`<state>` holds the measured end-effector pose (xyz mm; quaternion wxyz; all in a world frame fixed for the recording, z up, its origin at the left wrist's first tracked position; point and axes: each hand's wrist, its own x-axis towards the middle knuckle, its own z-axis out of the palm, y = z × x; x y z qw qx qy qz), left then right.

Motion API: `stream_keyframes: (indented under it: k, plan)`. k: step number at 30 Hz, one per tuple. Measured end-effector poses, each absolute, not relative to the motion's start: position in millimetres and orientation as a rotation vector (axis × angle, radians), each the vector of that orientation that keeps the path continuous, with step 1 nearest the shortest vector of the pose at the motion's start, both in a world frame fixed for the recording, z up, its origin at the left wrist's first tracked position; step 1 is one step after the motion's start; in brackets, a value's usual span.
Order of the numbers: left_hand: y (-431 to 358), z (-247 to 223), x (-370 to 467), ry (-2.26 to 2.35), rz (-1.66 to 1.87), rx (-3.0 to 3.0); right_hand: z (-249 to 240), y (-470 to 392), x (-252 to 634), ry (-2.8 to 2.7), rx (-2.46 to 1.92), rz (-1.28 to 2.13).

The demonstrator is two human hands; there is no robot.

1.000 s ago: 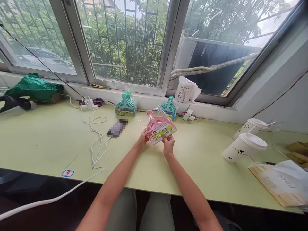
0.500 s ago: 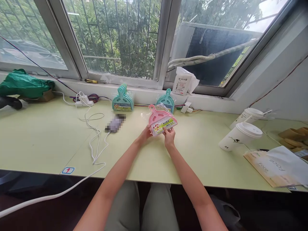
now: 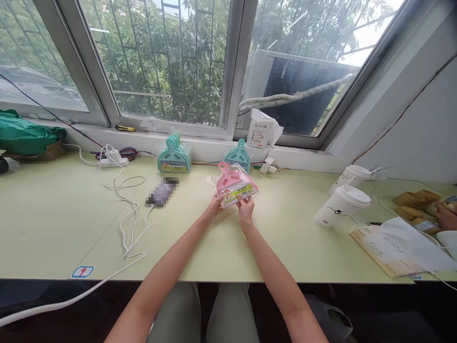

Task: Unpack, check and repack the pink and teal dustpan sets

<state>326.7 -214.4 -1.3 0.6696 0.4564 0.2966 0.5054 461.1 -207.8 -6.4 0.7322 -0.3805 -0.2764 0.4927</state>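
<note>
A pink dustpan and brush set (image 3: 234, 182) in clear wrapping, with a green and white printed label, is held over the table by both hands. My left hand (image 3: 215, 206) grips its lower left corner, the fingers partly hidden behind it. My right hand (image 3: 246, 209) pinches the lower edge, thumb on the front near the label. Just behind it a teal dustpan and brush set (image 3: 238, 156) leans near the window sill, partly covered. Further left stands a row of several wrapped teal dustpan sets (image 3: 174, 155).
On the pale green table (image 3: 278, 238) lie a blurred-out phone (image 3: 162, 192) and white cable (image 3: 123, 233). A power strip (image 3: 114, 162) is at the back left. White cups (image 3: 343, 205) and a paper bag (image 3: 396, 245) are right. Another person's hand (image 3: 448, 214) shows at the right edge.
The view has shifted slightly, so the table's contents appear further left and mostly lower. Both hands still hold the pink set, and another person's hand has come into view at the right edge.
</note>
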Motion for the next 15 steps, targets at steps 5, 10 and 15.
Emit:
stream_keyframes:
  k: [5,10,15]
  plan:
    - [-213,5,317,0.713,1.309,0.866,-5,-211,455,-0.697,-0.83,1.157]
    - [-216,-6,323,0.723,1.104,0.914,-6,-212,454,-0.691,-0.836,1.136]
    - [-214,-14,329,0.7,0.885,0.969,-4,-207,465,-0.61,-0.823,1.098]
